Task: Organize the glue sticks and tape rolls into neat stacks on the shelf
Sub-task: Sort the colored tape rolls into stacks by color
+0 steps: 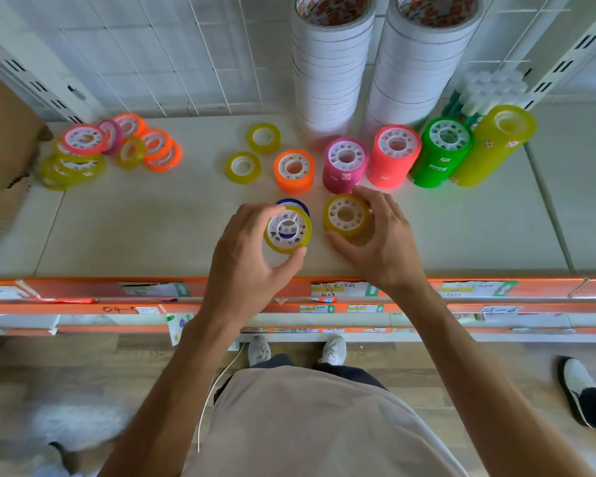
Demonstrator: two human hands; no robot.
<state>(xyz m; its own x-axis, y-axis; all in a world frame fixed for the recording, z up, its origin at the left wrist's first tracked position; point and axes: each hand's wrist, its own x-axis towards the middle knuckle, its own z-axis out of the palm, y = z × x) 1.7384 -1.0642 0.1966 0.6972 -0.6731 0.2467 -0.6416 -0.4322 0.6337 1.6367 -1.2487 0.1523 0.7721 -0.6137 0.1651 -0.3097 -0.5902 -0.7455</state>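
Note:
My left hand (245, 256) grips a yellow tape roll (287, 229) with a white patterned core, held just above a blue roll (294, 203) on the shelf (152, 228). My right hand (375, 235) curls round a short yellow tape stack (347, 215) standing on the shelf. Behind them stand sorted stacks: orange (294, 171), pink (344, 165), coral (394, 156), green (443, 151) and tall yellow (492, 144). Glue sticks (489, 89) with white caps stand at the back right.
A loose pile of mixed rolls (107, 149) lies at the left. Two small yellow rolls (243, 166) sit mid-shelf. Two tall white tape towers (334, 63) rise at the back. A cardboard box (4, 139) is at far left. Another person's shoe (578, 387) is on the floor.

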